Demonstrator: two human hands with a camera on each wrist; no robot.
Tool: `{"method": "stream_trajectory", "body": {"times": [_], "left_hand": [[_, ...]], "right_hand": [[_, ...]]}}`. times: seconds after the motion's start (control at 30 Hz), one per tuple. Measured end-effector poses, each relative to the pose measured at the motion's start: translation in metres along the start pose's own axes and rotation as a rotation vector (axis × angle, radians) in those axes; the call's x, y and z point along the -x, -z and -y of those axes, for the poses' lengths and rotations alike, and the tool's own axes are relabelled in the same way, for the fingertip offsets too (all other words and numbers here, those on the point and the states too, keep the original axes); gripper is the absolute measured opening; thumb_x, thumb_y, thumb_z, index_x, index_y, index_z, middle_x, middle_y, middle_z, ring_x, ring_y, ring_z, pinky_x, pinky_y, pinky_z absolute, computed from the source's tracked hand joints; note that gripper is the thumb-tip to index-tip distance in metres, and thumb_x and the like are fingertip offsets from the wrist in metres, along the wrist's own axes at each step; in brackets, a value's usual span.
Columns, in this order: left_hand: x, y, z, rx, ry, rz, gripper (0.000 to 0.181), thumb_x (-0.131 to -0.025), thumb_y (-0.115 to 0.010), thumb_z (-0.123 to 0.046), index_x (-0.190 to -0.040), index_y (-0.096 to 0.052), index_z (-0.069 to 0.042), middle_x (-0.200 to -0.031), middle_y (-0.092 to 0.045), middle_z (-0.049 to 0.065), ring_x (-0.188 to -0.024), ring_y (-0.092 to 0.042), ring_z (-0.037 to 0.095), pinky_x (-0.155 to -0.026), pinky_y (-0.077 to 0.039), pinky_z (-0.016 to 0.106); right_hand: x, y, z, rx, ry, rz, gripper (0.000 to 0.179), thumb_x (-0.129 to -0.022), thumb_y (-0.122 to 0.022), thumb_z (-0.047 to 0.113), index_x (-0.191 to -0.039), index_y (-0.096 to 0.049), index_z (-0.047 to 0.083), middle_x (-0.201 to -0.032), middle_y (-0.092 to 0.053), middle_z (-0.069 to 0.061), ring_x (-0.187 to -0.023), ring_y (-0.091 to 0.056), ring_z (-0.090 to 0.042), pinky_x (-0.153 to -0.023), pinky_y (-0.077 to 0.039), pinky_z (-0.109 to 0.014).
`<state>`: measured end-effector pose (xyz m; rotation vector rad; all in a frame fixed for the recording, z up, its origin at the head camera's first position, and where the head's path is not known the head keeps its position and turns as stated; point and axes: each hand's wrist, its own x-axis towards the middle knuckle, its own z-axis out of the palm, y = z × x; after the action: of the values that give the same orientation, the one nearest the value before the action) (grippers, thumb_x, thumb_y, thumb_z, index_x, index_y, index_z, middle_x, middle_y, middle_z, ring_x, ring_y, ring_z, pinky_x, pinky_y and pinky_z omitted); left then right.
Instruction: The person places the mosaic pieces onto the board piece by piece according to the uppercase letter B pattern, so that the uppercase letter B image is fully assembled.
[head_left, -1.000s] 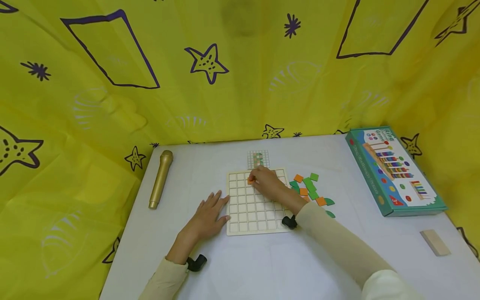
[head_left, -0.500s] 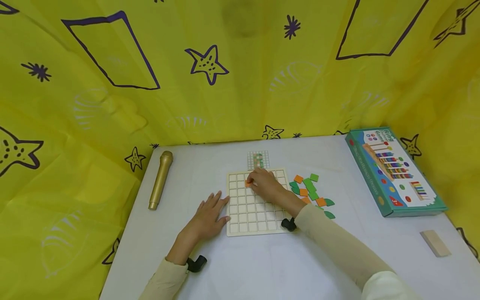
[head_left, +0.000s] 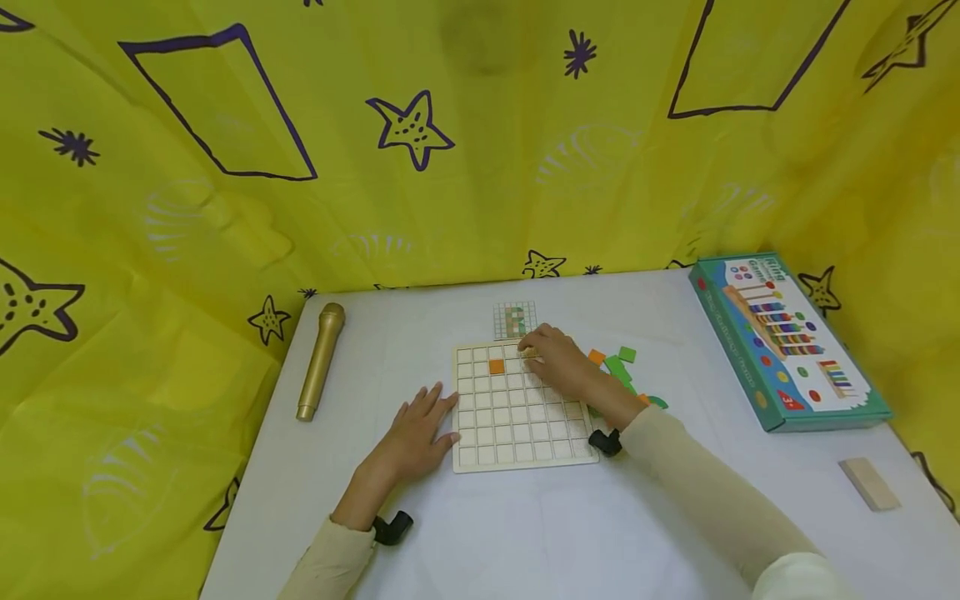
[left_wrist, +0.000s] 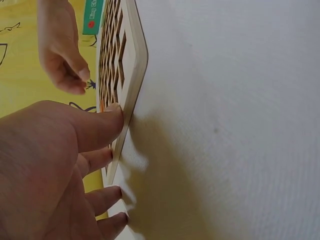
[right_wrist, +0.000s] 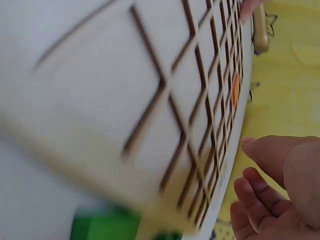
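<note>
1. Wearing plain beige L sleeve (head_left: 330,557), long, w/ soft creases, ending just abv the wrist.
2. Wearing matching R sleeve (head_left: 708,492), same beige, fairly smooth along the forearm, also stopping short of the wrist.
3. Showing whitish cloth (head_left: 798,577) farther up the R arm, meeting the beige along a curved edge.
4. Wearing blk L wrist cam (head_left: 394,527) nr the cuff, stubby, rounded, bent approx. like an elbow pipe; too small for fine detail.
5. Wearing similar R wrist cam (head_left: 604,442), also blk & stubby.
6. Leaving L hand (head_left: 416,433) & R hand (head_left: 558,364) bare, incl. fingers.
</note>
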<state>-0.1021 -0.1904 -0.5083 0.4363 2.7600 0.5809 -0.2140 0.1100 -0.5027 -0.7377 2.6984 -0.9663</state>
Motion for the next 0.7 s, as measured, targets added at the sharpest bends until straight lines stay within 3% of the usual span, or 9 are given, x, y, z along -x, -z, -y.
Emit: {"method": "stream_trajectory", "body": {"times": [0.13, 0.37, 0.53, 0.7], "left_hand": [[0.001, 0.000, 0.001, 0.003, 0.004, -0.007, 0.064, -0.106, -0.062, -0.037, -0.163, -0.040, -0.017, -0.174, -0.023, 0.018, -0.161, -0.018, 0.042, -0.126, -0.019, 0.068], [0.002, -0.001, 0.001, 0.014, 0.005, -0.009, 0.063, -0.106, -0.061, -0.036, -0.163, -0.040, -0.017, -0.174, -0.023, 0.018, -0.162, -0.017, 0.042, -0.126, -0.018, 0.068], [0.001, -0.001, 0.002, 0.005, 0.003, -0.002, 0.064, -0.107, -0.060, -0.038, -0.164, -0.039, -0.018, -0.175, -0.022, 0.017, -0.162, -0.016, 0.041, -0.127, -0.017, 0.067], [0.000, -0.001, 0.003, 0.007, 0.004, 0.003, 0.064, -0.107, -0.060, -0.039, -0.164, -0.039, -0.018, -0.175, -0.021, 0.016, -0.162, -0.015, 0.041, -0.127, -0.016, 0.066]], "right_hand": [[0.014, 0.025, -0.021, -0.070, -0.073, -0.049, 0.033, -0.106, -0.064, 0.012, -0.137, -0.063, 0.001, -0.135, -0.056, -0.017, -0.126, -0.056, -0.036, -0.108, -0.049, -0.055], [0.047, 0.060, -0.063, -0.098, -0.232, -0.105, 0.038, -0.108, -0.062, 0.016, -0.142, -0.058, 0.000, -0.142, -0.048, -0.026, -0.129, -0.050, -0.043, -0.110, -0.045, -0.061], [0.067, 0.078, -0.090, -0.124, -0.320, -0.080, 0.045, -0.107, -0.063, 0.020, -0.145, -0.054, -0.001, -0.143, -0.047, -0.028, -0.130, -0.048, -0.044, -0.111, -0.042, -0.063], [0.078, 0.081, -0.104, -0.141, -0.383, -0.018, 0.047, -0.105, -0.065, 0.020, -0.145, -0.053, -0.001, -0.141, -0.046, -0.028, -0.129, -0.046, -0.044, -0.112, -0.039, -0.064]]}}
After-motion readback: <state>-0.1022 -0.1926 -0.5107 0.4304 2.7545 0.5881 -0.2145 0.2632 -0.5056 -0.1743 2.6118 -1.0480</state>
